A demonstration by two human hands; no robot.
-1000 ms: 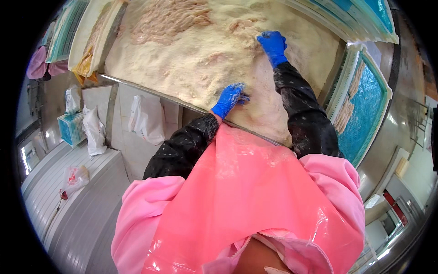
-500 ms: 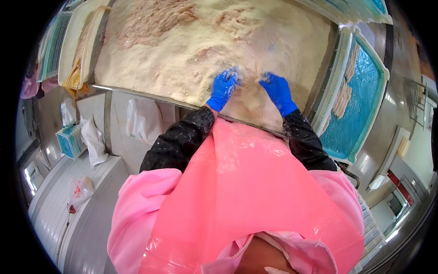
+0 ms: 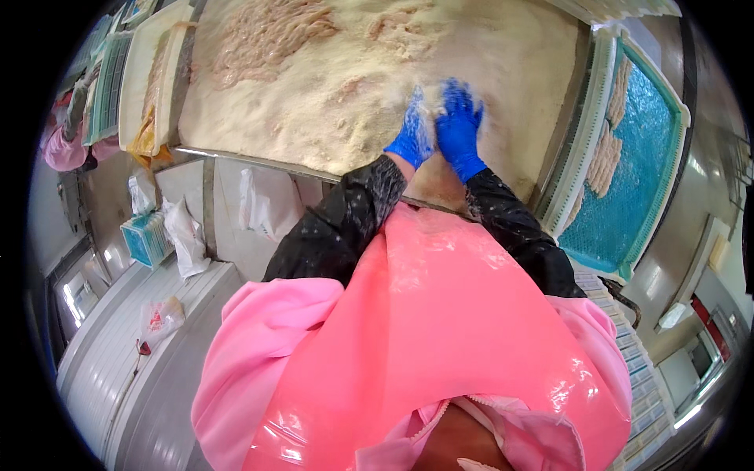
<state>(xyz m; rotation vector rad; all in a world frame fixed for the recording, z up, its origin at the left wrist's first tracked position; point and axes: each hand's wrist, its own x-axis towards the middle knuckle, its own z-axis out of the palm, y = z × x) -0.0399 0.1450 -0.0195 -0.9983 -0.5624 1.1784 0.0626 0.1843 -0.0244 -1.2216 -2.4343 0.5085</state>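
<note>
Both my hands wear blue gloves and work in a broad bed of pale breading powder on a metal-edged table. My left hand is upright-fingered beside the right one, its fingers blurred and powdered; what it holds, if anything, is unclear. My right hand has fingers stretched out and smeared by motion, with pale powder around them. Raw pink meat strips lie heaped at the back left of the bed, with a smaller patch near the middle back.
A blue-lined tray with coated strips stands on the right. Stacked trays and a person in pink are at upper left. White bags, small blue trays and a plastic bag sit at lower left.
My hands, apart a second ago, have come together. In the last half second both moved farther up the powder, and the right hand's fingers have straightened out.
</note>
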